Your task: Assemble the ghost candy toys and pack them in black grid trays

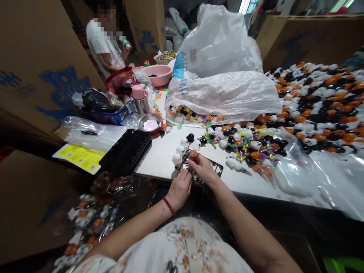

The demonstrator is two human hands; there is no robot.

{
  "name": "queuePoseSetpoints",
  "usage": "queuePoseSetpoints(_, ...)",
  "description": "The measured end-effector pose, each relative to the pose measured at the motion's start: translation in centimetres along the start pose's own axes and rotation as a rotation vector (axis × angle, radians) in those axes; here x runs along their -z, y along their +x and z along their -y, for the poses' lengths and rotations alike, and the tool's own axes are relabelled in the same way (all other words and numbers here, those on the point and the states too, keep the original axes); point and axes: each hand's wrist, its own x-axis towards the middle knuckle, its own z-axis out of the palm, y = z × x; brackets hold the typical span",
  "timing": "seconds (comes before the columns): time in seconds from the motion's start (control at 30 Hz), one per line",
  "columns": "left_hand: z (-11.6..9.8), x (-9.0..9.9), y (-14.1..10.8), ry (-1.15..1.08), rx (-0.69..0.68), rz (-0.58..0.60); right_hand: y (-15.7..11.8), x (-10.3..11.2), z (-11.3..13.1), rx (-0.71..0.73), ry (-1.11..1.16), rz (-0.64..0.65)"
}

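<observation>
Table: our white table [159, 167] bears everything nearby; its near edge runs just under our wrists
Sack: we see it [216, 87] slack and open-mouthed beyond the rack; a tug on the plastic could, we judge, spill more pieces towards us
Heap: white, black and orange pieces [321, 94] lie piled at our right; a bumped pile might roll into our working spot
Trays: black ones [127, 149] lie at our left, apart from the rack
Rack: the black grid [217, 168] sits by the near edge under our hands; too hard a press or pull there could tip it
Left hand: ours [179, 191] is curled at the rack's near side; we cannot tell whether its fingers grip anything
Right hand: our fingers [203, 170] are pinched round the orange piece, over the rack
White heads: they [176, 159] crowd the rack's far left; a careless knuckle could knock them askew
Orange piece: we have it [193, 154] at our right fingertips, beside those heads; a loose pinch could drop it
</observation>
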Motion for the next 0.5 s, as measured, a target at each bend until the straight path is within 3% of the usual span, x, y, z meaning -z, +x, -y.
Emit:
queuePoseSetpoints(0.1,-0.2,0.5,-1.2,-0.129,-0.004,-0.051,-1.1,-1.6,-0.6,-0.059,0.044,0.036)
queuePoseSetpoints(0.23,1.8,2.3,-2.4,-0.178,0.172,-0.103,-2.1,-1.6,-1.3,-0.099,0.059,0.046)
queuePoseSetpoints(0.37,4.6,3.2,-1.0,-0.116,0.322,-0.054,-2.8,-1.9,-1.9,-0.048,0.032,0.046)
queuePoseSetpoints(0.5,6.3,2.9,0.9,-0.134,0.33,0.048,-2.9,-2.1,-1.4,0.033,-0.144,0.039)
